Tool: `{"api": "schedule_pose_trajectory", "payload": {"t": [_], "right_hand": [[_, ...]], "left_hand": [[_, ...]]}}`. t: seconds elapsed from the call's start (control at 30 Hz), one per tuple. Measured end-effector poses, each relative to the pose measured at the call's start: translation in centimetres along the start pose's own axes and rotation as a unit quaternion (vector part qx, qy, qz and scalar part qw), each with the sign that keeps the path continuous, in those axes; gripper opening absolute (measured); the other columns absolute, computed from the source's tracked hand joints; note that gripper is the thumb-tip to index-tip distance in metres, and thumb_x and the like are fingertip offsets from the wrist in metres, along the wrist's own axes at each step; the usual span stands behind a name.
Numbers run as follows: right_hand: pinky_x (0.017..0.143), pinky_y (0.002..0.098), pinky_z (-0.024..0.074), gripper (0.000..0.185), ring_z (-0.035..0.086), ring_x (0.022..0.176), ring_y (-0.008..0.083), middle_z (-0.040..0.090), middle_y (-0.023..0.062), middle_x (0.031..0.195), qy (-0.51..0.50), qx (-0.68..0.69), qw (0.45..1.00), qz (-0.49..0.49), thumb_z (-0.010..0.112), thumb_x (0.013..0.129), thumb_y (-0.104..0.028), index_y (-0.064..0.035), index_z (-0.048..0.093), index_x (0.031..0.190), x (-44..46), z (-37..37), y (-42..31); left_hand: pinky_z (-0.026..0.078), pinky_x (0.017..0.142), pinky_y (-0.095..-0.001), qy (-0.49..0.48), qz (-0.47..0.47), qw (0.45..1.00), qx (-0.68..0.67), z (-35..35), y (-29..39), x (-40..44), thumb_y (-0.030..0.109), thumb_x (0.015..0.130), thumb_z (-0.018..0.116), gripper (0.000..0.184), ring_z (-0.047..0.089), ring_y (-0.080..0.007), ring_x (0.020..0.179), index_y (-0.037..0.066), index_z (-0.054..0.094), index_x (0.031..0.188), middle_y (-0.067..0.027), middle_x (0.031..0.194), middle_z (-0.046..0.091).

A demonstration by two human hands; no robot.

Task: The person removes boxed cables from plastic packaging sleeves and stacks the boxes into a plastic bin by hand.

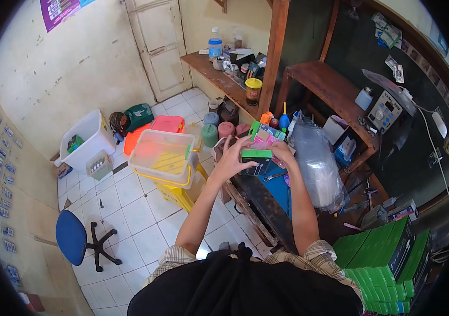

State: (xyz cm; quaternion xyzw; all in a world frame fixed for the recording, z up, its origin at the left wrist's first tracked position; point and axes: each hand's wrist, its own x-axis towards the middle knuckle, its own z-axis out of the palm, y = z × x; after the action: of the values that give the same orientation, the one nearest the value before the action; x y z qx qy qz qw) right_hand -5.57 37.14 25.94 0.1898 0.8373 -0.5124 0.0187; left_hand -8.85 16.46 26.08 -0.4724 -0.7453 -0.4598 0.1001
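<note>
A small green and black box (256,163) is at the front of the cluttered workbench. My left hand (230,159) curls around its left side, the thumb lying across the dark front face and the fingers arched above the top. My right hand (283,152) is at the box's right rear corner with its fingers bent in; the fingertips are partly hidden, and what they pinch is unclear. Behind the box lies a pink and green package (264,138). A blue mat (278,185) is under the work, with a wrench (274,176) on it.
Clear plastic wrap (314,163) lies right of my right forearm. Green boxes (377,247) are stacked at the lower right. A soldering station (384,111) stands on the wooden shelf. To the left are a lidded clear bin (164,152), a white tub (88,138) and a blue chair (71,238).
</note>
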Motion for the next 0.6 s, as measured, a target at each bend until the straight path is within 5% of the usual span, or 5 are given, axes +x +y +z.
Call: {"api": "schedule_pose_trajectory", "payload": {"t": [0.13, 0.2, 0.3, 0.53, 0.6], "right_hand": [[0.07, 0.0273, 0.0437, 0.028, 0.057, 0.083, 0.0143, 0.061, 0.0081, 0.082, 0.221, -0.163, 0.953, -0.127, 0.065, 0.074, -0.016, -0.002, 0.061, 0.097, -0.2, 0.6, -0.8], [0.074, 0.0281, 0.0438, 0.026, 0.057, 0.087, 0.0157, 0.061, 0.0084, 0.086, 0.216, -0.032, 0.907, -0.36, 0.066, 0.075, -0.014, -0.0004, 0.06, 0.096, -2.0, 0.3, -2.7], [0.077, 0.0284, 0.0434, 0.026, 0.057, 0.087, 0.0156, 0.06, 0.0069, 0.09, 0.038, 0.05, 0.924, -0.377, 0.067, 0.075, -0.014, -0.0013, 0.059, 0.097, -3.7, 0.7, -3.4], [0.081, 0.0266, 0.0415, 0.035, 0.053, 0.09, 0.0129, 0.059, 0.004, 0.095, -0.021, 0.203, 0.96, -0.194, 0.071, 0.074, -0.016, -0.0022, 0.057, 0.103, -2.2, 2.9, 4.1], [0.079, 0.027, 0.0415, 0.039, 0.053, 0.089, 0.0124, 0.059, 0.0047, 0.095, 0.02, 0.219, 0.953, -0.208, 0.072, 0.072, -0.016, -0.0025, 0.055, 0.105, -0.4, 4.8, 7.4]], "left_hand": [[0.032, 0.1, -0.0408, 0.004, -0.027, 1.0, -0.015, 0.6, -1.2, -0.3, 0.017, 0.063, 0.076, 0.08, 0.053, -0.0263, 0.106, 0.011, 0.032, 0.13, -0.0103, 0.107, 0.058], [0.037, 0.095, -0.0391, 0.003, -0.065, 0.996, -0.058, 0.9, -1.5, -0.5, 0.015, 0.064, 0.076, 0.079, 0.055, -0.0271, 0.104, 0.011, 0.032, 0.13, -0.0108, 0.107, 0.058], [0.045, 0.086, -0.0375, 0.027, -0.082, 0.992, -0.093, 1.7, -2.1, -0.7, 0.014, 0.064, 0.075, 0.077, 0.057, -0.0288, 0.1, 0.011, 0.033, 0.128, -0.0122, 0.108, 0.056], [0.05, 0.077, -0.0315, -0.004, -0.131, 0.991, 0.003, 5.1, -6.4, -4.0, 0.014, 0.071, 0.072, 0.057, 0.064, -0.0243, 0.087, 0.002, 0.043, 0.119, -0.0109, 0.098, 0.063], [0.049, 0.072, -0.0324, 0.007, -0.209, 0.971, -0.116, 6.1, -7.8, -4.5, 0.019, 0.07, 0.073, 0.055, 0.063, -0.0244, 0.085, -0.001, 0.045, 0.113, -0.02, 0.096, 0.061]]}}
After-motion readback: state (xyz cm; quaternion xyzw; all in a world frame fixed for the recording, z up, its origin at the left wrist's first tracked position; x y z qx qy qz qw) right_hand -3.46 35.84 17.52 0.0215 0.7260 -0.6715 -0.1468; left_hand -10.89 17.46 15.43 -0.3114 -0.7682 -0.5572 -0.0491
